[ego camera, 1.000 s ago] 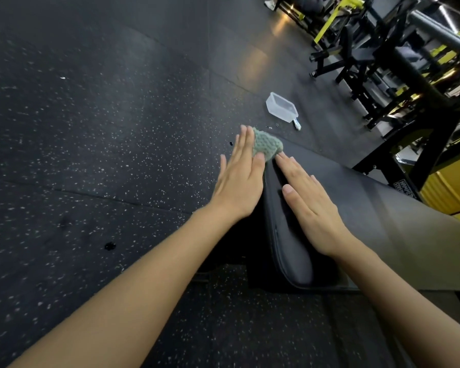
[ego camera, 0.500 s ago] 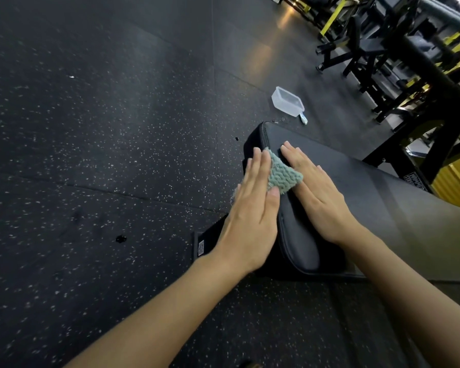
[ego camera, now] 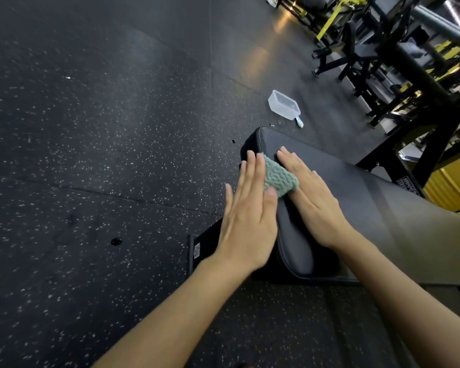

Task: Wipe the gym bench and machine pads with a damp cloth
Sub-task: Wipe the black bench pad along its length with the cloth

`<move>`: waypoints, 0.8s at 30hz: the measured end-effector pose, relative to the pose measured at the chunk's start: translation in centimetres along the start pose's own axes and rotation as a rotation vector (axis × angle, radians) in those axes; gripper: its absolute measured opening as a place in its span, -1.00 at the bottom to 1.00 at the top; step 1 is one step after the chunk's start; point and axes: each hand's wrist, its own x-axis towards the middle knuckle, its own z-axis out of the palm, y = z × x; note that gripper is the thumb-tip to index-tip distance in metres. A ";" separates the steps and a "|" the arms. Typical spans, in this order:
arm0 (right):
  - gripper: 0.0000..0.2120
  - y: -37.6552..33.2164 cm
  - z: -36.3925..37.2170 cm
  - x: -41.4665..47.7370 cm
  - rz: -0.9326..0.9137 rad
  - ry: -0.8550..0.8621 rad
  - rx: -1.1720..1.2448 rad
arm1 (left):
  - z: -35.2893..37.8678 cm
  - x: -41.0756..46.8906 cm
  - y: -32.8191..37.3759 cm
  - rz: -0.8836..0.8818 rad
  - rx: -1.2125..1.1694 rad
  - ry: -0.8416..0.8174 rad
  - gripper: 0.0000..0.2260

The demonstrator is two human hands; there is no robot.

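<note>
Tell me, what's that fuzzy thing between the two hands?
A green knitted cloth, seen in the head view, lies between the left hand and the right hand, on the edge of the bench pad.

I see the cloth [ego camera: 279, 179] just right of centre frame: a small teal-green piece with a knitted texture, draped over the bench pad's [ego camera: 356, 197] left edge. My left hand [ego camera: 250, 216] presses it against the pad's side with straight fingers, and my right hand [ego camera: 314, 197] lies flat just beside it. The pad is black and smooth with a rounded, piped rim, running from centre frame out to the right edge.
</note>
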 end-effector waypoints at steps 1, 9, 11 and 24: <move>-0.58 0.0 0.0 0.0 0.000 0.003 0.011 | -0.1 0.7 -0.1 -0.009 -0.005 0.006 -0.45; -0.49 0.2 -0.1 0.0 -0.003 0.006 -0.011 | 0.1 -1.9 0.0 0.017 -0.087 -0.008 -0.51; -0.48 0.3 -0.1 0.0 0.006 0.003 -0.002 | 0.2 -3.5 0.4 0.030 -0.121 -0.012 -0.51; -0.48 0.3 0.0 -0.1 0.011 0.009 -0.007 | 1.3 -5.1 1.5 0.018 -0.135 0.031 -0.50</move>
